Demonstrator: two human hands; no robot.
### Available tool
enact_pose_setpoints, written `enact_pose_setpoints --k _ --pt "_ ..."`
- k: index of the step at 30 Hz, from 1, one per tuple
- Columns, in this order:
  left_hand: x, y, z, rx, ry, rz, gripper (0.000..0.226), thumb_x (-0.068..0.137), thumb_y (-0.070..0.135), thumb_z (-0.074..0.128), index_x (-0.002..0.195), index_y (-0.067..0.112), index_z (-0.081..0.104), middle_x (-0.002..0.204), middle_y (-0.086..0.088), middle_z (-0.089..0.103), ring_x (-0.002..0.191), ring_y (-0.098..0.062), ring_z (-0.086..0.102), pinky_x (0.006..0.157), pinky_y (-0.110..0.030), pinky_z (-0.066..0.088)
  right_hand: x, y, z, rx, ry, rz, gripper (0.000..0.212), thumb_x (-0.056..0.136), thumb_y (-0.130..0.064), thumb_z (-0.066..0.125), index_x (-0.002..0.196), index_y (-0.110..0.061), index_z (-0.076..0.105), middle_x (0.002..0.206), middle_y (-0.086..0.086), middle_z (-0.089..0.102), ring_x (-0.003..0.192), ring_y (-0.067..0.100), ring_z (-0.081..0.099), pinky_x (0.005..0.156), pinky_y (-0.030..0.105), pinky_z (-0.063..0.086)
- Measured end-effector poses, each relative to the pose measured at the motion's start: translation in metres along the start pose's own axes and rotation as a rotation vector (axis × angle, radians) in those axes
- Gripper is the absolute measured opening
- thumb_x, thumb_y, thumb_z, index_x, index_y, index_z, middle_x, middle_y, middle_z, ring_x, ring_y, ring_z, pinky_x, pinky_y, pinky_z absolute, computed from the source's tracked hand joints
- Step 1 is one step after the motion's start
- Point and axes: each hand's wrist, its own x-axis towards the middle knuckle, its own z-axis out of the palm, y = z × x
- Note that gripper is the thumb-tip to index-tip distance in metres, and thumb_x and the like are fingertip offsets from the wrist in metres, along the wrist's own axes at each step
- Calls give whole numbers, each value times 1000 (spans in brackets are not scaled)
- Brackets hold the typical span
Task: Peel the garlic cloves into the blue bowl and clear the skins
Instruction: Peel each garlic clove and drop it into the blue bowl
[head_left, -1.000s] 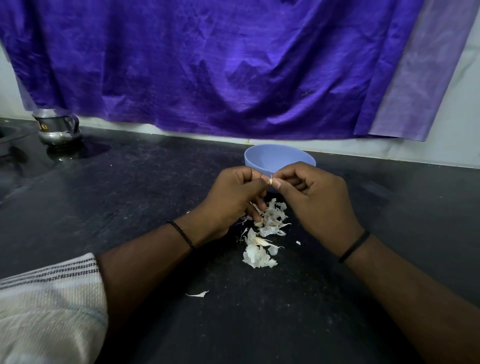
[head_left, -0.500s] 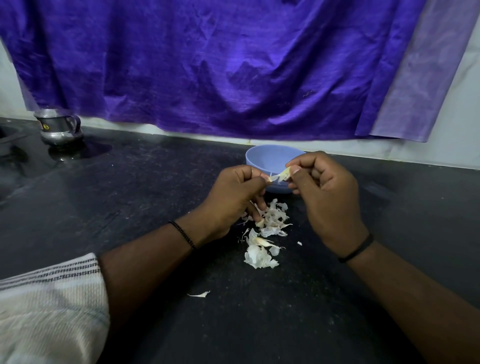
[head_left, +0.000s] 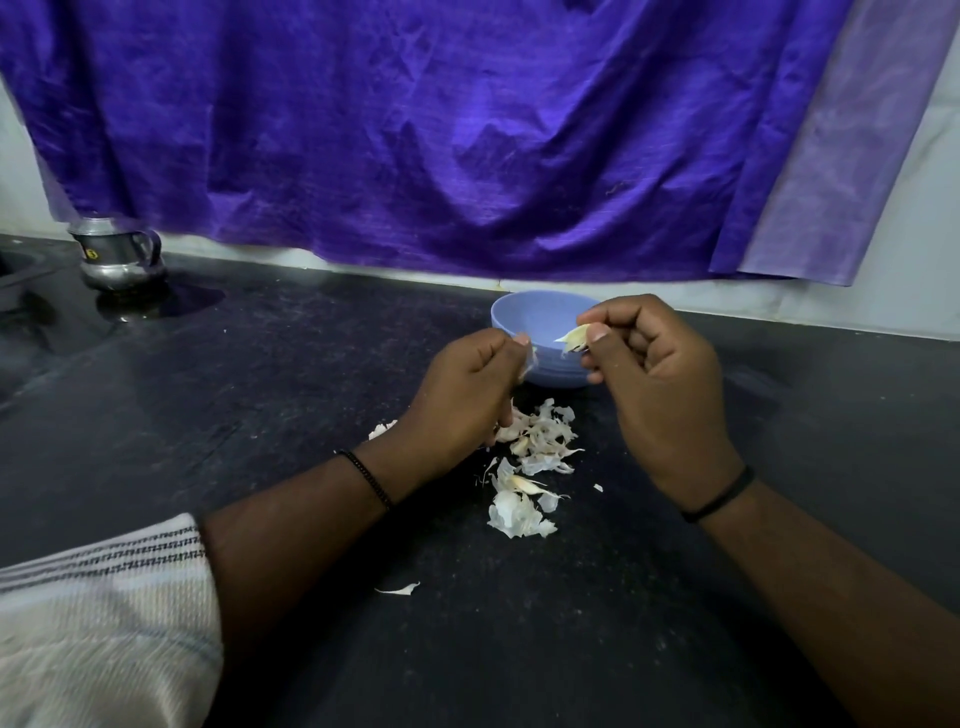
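Note:
A blue bowl (head_left: 530, 322) stands on the black counter near the back wall. My right hand (head_left: 660, 384) pinches a pale garlic clove (head_left: 575, 336) in front of the bowl's right rim. To the left, my left hand (head_left: 462, 389) pinches a thin strip of skin (head_left: 529, 364) beside the bowl. The two hands are apart. A heap of white garlic skins (head_left: 540, 441) lies on the counter below them, with more skins (head_left: 517, 514) just nearer me. The bowl's contents are hidden.
A steel jug (head_left: 117, 254) stands at the back left beside a sink edge (head_left: 15, 280). A purple cloth (head_left: 441, 130) hangs over the wall behind. A lone skin flake (head_left: 397, 590) lies on the black counter (head_left: 519, 649) near me.
My hands were joined on the clove; they have drawn apart. The right hand carries the clove up and right, and the left keeps a torn strip of skin.

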Motion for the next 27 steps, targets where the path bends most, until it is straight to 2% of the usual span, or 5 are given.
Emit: enact_pose_setpoints --k 6,13,17,21,27 --pt "-1 4 -2 1 -12 132 8 100 17 55 102 12 61 77 -4 57 56 -12 55 46 -19 43 -1 5 1 -22 -87 11 11 93 -19 59 97 -22 69 86 -7 71 80 11 69 72 30 55" --pt "-2 2 0 23 27 163 8 94 9 64 89 5 68 60 4 58 47 -7 51 44 -20 42 -3 6 1 -81 -138 23 12 96 -13 60 102 -14 70 89 -9 71 82 12 68 73 37 58" --pt "2 -2 -1 148 84 202 9 91 10 68 82 10 68 64 6 58 52 -5 47 50 -25 42 -5 4 0 -128 -162 21 10 95 -13 64 101 -16 71 88 -12 72 81 6 67 71 24 56" --pt "2 -1 -3 276 105 261 10 87 9 72 78 11 69 75 4 61 56 -3 49 53 -17 41 -5 5 0 -152 -175 51 5 92 -16 69 95 -18 72 82 -12 73 75 1 67 68 18 54" --pt "-1 4 -1 298 97 245 10 87 9 70 77 9 69 69 8 60 53 -2 50 52 -19 42 -5 7 -2 -216 -179 41 12 94 -15 67 85 -20 73 77 -11 72 72 9 67 68 31 58"
